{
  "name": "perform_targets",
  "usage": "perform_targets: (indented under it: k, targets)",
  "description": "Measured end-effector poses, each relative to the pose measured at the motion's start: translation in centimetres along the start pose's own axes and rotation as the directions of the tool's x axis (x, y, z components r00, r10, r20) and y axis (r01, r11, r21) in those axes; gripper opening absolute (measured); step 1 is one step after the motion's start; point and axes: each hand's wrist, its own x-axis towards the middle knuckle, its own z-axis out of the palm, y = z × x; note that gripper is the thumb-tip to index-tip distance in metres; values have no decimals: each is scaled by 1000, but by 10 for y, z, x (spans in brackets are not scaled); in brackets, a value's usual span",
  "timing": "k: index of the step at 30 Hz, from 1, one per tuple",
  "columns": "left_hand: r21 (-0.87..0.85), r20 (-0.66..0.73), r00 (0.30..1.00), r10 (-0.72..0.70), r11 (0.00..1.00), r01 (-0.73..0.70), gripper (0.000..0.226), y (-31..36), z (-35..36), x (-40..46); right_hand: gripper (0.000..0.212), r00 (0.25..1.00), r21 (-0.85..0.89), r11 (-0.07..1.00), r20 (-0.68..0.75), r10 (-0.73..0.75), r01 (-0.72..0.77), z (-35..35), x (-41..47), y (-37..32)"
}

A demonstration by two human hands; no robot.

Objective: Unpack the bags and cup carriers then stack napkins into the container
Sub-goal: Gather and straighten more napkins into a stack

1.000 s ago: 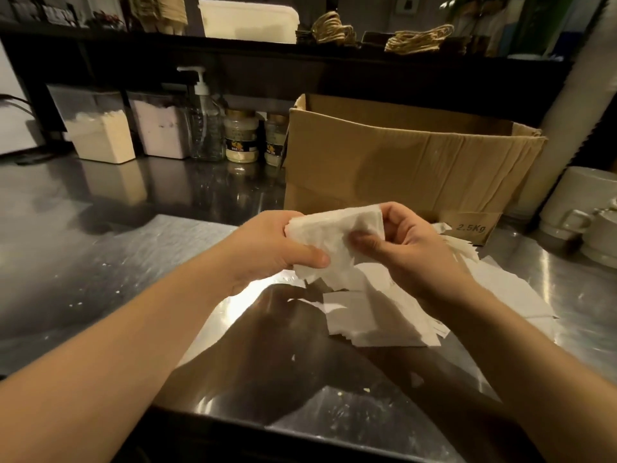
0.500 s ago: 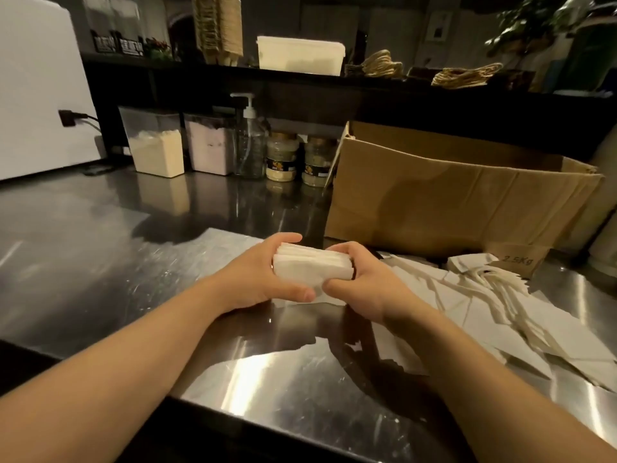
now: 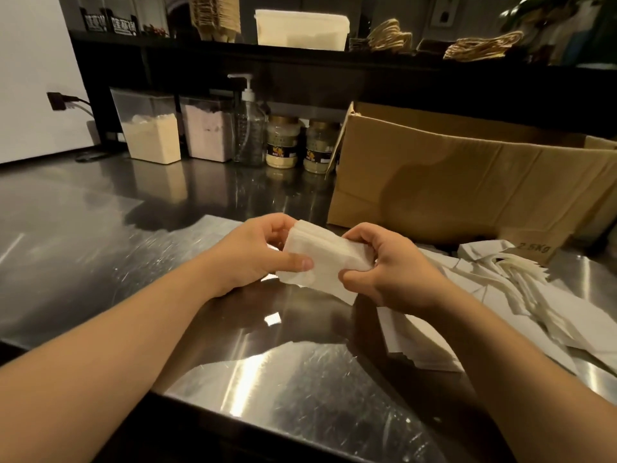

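Both hands (image 3: 253, 255) (image 3: 390, 272) grip a soft white napkin stack (image 3: 325, 259).

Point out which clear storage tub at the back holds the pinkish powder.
The right clear tub, beside the pump bottle; the left tub holds cream powder.

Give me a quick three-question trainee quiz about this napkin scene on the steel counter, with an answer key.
1. True or false: both the left hand and the right hand grip the napkin stack.
2. Where do the loose napkins lie? A) in the cardboard box; B) on the steel counter, in front of the box; C) on the shelf.
3. Fill in: the pump bottle stands between a powder container and two ____.

Key: 1 true. 2 B. 3 jars.
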Motion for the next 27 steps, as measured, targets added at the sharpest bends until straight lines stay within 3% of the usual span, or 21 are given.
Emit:
perform_targets:
  k: [2, 4, 7, 9, 11, 13, 17, 19, 23, 27]
  targets:
    - [-103, -24, 998, 56, 993, -58, 60, 4, 0, -2, 45, 999, -89, 996, -36, -1, -2, -1, 0, -3]
    - [-114, -16, 992, 125, 985, -126, 71, 9, 2, -4, 47, 998, -56, 997, -32, -49, 48, 2, -1, -8]
    - [-218, -49, 982, 184, 957, -190, 79, 13, 9, -6, 41, 995, 173, 980, 0, -100, 99, 9, -3, -15]
    - [-268, -34, 986, 166, 949, -169, 85, 12, 10, -6, 40, 993, 397, 910, -33, -113, 117, 10, -5, -17]
    - [-176, 26, 995, 96, 980, -90, 86, 8, 9, -7, 48, 993, 620, 776, -69, -91, 114, 11, -5, -15]
    - [-46, 73, 997, 18, 999, -15, 70, 4, 11, -7, 52, 996, 722, 687, -84, -33, 84, 13, -4, -14]
    - [58, -5, 1000, -10, 998, 10, 44, 4, 10, -3, 41, 988, 658, 748, -152, 24, 83, 10, 0, -6]
    - [33, -48, 999, -11, 999, 13, 38, 5, 6, -2, 37, 991, 581, 810, -134, 1, 78, 4, 1, -1]
    - [145, -89, 995, 33, 989, -20, 46, 3, 5, -3, 35, 999, 402, 916, -29, 28, -14, 4, 1, 7]
    - [247, 30, 998, -51, 968, 42, 69, 1, 7, -2, 37, 996, 441, 893, 46, 81, -93, 11, 2, 11]
